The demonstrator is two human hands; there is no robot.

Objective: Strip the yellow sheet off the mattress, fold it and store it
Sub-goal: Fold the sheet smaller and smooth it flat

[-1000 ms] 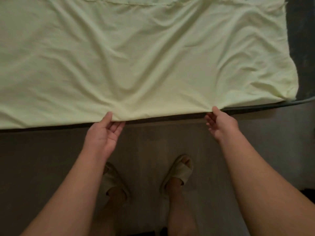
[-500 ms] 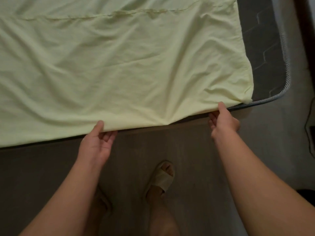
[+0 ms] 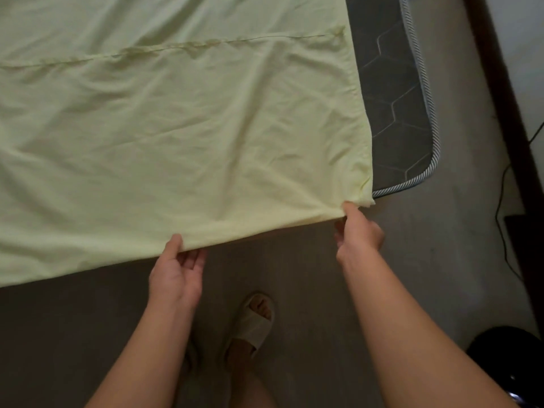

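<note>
Head view is looking down on the yellow sheet (image 3: 176, 128), a thin, soft, pale cloth that is lying in shallow creases over the mattress (image 3: 394, 113) and covering all of it except a strip on the right. That bare strip is showing dark grey fabric quilted in hexagon outlines, and a striped blue-and-white piping (image 3: 427, 98) is running round its edge and rounded near corner. A puckered stitched line (image 3: 206, 44) is crossing the upper part of the sheet from left to right. I am pinching the sheet's near edge with my left hand (image 3: 176, 278): the thumb is lying on top of the cloth and the fingers are loosely curled beneath it, the palm turned up. My right hand (image 3: 357, 231) is gripping the same edge just beside the sheet's near right corner, with one digit lying on top of the cloth and the rest tucked below it, and folds are gathering toward that grip. A small tip of the corner is sticking out past the hand, next to the mattress piping. Between my two hands the edge is hanging slightly slack over the dull grey-brown floor (image 3: 294, 275). Below, one foot is standing in a pale, ribbed open-toed slipper (image 3: 254, 322). On the right a thin black cable (image 3: 500, 216) is trailing over the floor beside a dark skirting strip (image 3: 500, 98).
</note>
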